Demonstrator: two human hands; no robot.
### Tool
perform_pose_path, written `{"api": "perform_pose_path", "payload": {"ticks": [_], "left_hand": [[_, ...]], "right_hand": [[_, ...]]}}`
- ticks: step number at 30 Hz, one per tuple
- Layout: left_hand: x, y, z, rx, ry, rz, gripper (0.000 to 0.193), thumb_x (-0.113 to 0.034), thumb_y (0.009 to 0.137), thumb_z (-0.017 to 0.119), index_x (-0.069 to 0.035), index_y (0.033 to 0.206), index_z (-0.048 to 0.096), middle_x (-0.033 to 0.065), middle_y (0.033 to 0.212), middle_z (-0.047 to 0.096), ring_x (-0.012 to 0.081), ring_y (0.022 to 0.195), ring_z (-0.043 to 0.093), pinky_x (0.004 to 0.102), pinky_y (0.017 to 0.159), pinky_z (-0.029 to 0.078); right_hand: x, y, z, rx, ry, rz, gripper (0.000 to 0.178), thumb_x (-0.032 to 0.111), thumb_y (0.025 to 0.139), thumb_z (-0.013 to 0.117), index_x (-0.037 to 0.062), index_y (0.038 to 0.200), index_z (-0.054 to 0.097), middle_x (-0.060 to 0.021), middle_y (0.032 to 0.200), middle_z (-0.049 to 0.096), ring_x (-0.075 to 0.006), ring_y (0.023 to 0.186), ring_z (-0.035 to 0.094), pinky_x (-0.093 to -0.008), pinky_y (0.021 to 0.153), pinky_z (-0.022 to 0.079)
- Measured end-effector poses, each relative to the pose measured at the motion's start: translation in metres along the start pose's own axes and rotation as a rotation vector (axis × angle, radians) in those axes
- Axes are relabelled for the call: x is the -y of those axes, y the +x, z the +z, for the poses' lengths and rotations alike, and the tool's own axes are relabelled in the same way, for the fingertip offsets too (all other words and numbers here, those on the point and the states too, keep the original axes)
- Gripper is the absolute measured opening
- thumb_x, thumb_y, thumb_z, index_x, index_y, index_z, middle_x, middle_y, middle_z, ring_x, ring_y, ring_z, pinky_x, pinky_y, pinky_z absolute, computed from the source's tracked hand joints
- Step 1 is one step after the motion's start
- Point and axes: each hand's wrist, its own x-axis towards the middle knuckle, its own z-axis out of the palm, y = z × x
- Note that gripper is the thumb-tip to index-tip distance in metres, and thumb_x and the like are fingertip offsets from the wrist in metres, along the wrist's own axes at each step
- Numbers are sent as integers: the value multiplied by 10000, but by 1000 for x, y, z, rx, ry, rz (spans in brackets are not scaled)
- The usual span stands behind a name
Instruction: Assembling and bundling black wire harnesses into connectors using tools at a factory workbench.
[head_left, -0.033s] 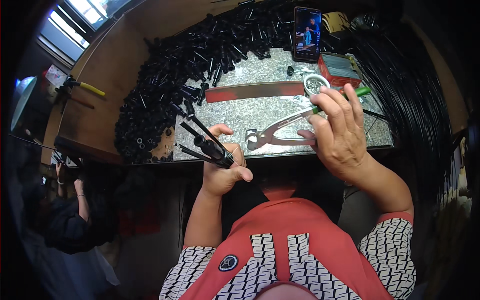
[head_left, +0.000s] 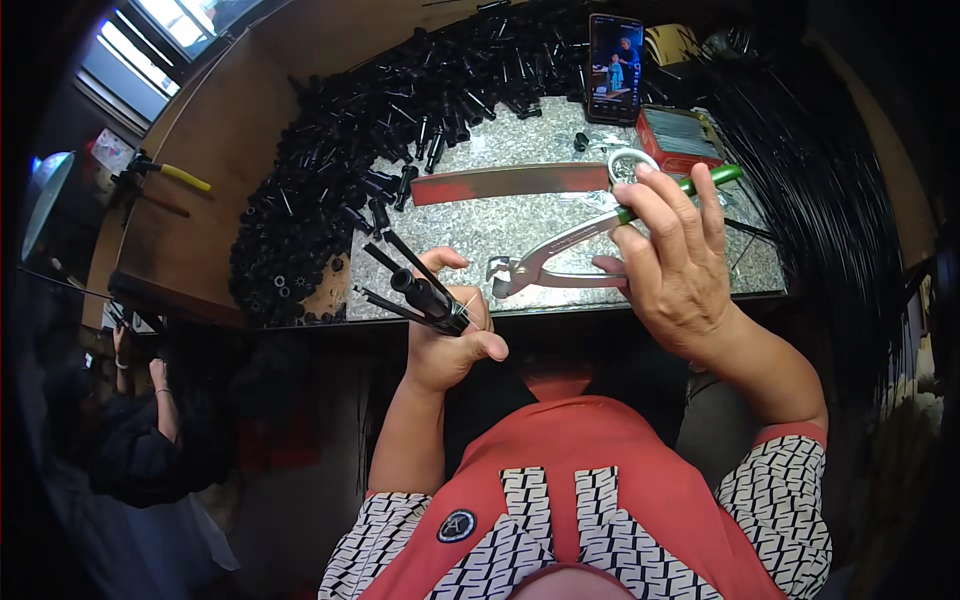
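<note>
My left hand [head_left: 440, 355], just off the front edge of the bench, is closed round a black tubular part [head_left: 424, 296]. Several slim black arms stick out from it, and thin pale wires cross it near my thumb. In my right hand [head_left: 685, 270] is a pair of end-cutting pincers [head_left: 545, 262] with green-covered handles; one handle is mostly hidden behind my fingers. The pincers' jaws point left, a short way from my left fingers and apart from the black part. A small white bowl [head_left: 650, 158] of tiny metal pieces stands behind my right fingers.
Black plastic parts [head_left: 340, 150] are heaped at the left and back. A dark red flat bar [head_left: 510, 184] lies across the speckled bench top [head_left: 480, 230]. Behind are a lit phone [head_left: 614, 70] and a red box [head_left: 680, 140] of thin rods. Long black rods [head_left: 830, 180] fill the right side.
The pincers have tilted slightly, with their jaws a little higher and their green handle showing more. My left hand and the black part have barely shifted.
</note>
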Motion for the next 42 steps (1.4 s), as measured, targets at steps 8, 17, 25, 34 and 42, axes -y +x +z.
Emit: {"api": "perform_pose_path", "payload": {"ticks": [8, 17, 25, 34, 42], "left_hand": [[1, -5, 2, -118, 167, -78, 859, -140, 568, 897, -61, 1178, 298, 48, 815, 654, 71, 726, 591, 167, 597, 440], [16, -8, -13, -61, 258, 100, 722, -362, 506, 868, -6, 1020, 506, -34, 696, 554, 56, 617, 512, 177, 580, 403], [12, -7, -6, 30, 184, -5, 609, -306, 512, 881, 4, 961, 611, 4, 771, 611, 75, 683, 561, 201, 608, 437], [7, 1, -6, -125, 349, -43, 619, -418, 532, 855, -6, 910, 590, -1, 790, 571, 69, 696, 520, 202, 623, 404], [4, 2, -11, 11, 299, 39, 459, -171, 514, 912, -23, 845, 631, -12, 735, 572, 75, 695, 518, 229, 608, 387]], "right_hand": [[12, -1, 10, 70, 95, -97, 255, 169, 745, 665, 9, 921, 572, -162, 1179, 514, -315, 1169, 488, -560, 1055, 271], [13, -23, 4, 342, 337, -153, 215, 119, 736, 669, 10, 872, 543, -141, 891, 593, -267, 749, 617, -373, 619, 491], [9, -18, -4, 1470, 1681, 738, 287, 154, 811, 711, 23, 970, 511, -47, 679, 587, -152, 627, 631, -247, 509, 480], [12, -26, -8, 559, 794, 226, 286, 193, 908, 573, -11, 1079, 469, -107, 884, 590, -175, 763, 604, -321, 654, 481], [15, -18, -11, 1483, 1672, 985, 222, 187, 886, 628, 8, 908, 499, -49, 651, 597, -121, 547, 582, -258, 531, 476]]}}
